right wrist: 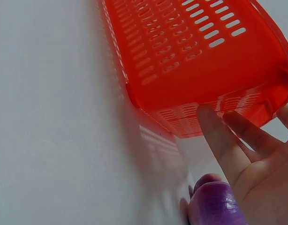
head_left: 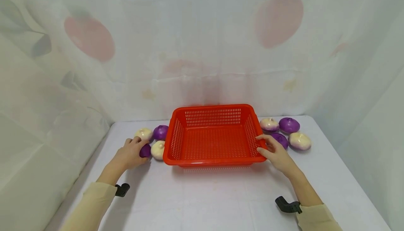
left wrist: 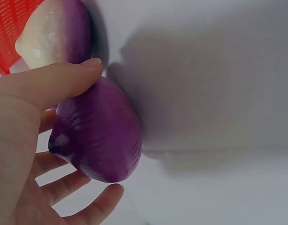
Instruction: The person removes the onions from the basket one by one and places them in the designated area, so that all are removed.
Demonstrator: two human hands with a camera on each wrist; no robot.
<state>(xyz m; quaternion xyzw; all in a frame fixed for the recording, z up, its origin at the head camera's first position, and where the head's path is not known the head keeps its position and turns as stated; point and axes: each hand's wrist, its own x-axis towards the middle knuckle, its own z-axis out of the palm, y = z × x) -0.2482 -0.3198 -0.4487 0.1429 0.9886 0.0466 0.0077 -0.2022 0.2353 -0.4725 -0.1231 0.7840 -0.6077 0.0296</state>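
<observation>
My left hand [head_left: 138, 149] grips a purple onion [head_left: 146, 150] on the white table, left of the red slotted basket [head_left: 176, 136]. In the left wrist view the thumb [left wrist: 64, 82] lies over this onion [left wrist: 102, 140] and the fingers curl under it. My right hand [head_left: 265, 146] rests with straight, spread fingers against the basket's right rim. The right wrist view shows those fingers [right wrist: 219, 136] by the basket's outer wall [right wrist: 195, 70], with a purple onion [right wrist: 214, 206] just beneath the palm. The basket is empty.
Three more onions lie left of the basket: a pale one [head_left: 143, 133], a purple one [head_left: 161, 132], a pale one [head_left: 157, 150]. Several onions sit at the right [head_left: 269, 124] [head_left: 289, 125] [head_left: 300, 141]. A printed curtain hangs behind the table [head_left: 205, 196].
</observation>
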